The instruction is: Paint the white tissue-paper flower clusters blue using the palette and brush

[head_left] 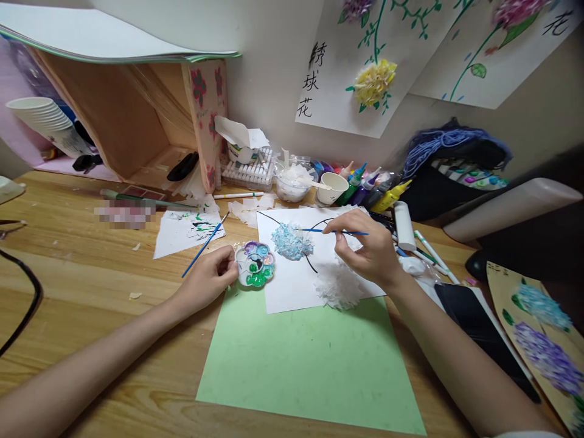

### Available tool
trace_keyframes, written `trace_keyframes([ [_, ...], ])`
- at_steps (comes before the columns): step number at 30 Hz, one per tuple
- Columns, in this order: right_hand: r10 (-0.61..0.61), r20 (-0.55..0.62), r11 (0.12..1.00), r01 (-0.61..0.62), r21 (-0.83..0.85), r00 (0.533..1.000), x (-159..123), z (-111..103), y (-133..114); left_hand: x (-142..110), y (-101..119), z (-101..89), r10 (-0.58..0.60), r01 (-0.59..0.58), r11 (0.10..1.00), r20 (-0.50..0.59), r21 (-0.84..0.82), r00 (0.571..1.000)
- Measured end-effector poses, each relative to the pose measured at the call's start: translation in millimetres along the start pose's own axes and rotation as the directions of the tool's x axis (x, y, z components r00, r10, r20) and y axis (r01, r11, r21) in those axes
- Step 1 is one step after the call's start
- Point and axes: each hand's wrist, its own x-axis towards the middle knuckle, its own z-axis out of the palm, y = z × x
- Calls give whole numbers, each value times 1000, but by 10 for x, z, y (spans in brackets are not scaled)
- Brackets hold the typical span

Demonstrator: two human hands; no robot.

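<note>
Blue ruffled flower (pixel 292 242) is lying on the white sheet (pixel 283 295), just left of the fingers of the right hand (pixel 371 249), the nearer one. They are gripping a thin brush (pixel 316 230), its long axis running nearly sideways, tip pointing at the petals (whether it is touching, I cannot tell). The left hand (pixel 210 272) is pinching the palette (pixel 255 265) beside the sheet. A white flower (pixel 340 287) is sitting closer to the body, leaving the brush's side unobstructed.
</note>
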Motion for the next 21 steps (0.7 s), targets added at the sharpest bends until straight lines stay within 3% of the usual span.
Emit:
trace_keyframes([
  [21,-16,-25,1000,16,22,1000,5,-17,1,-6,-25,8,11,-11,1000,-8,2,1000],
])
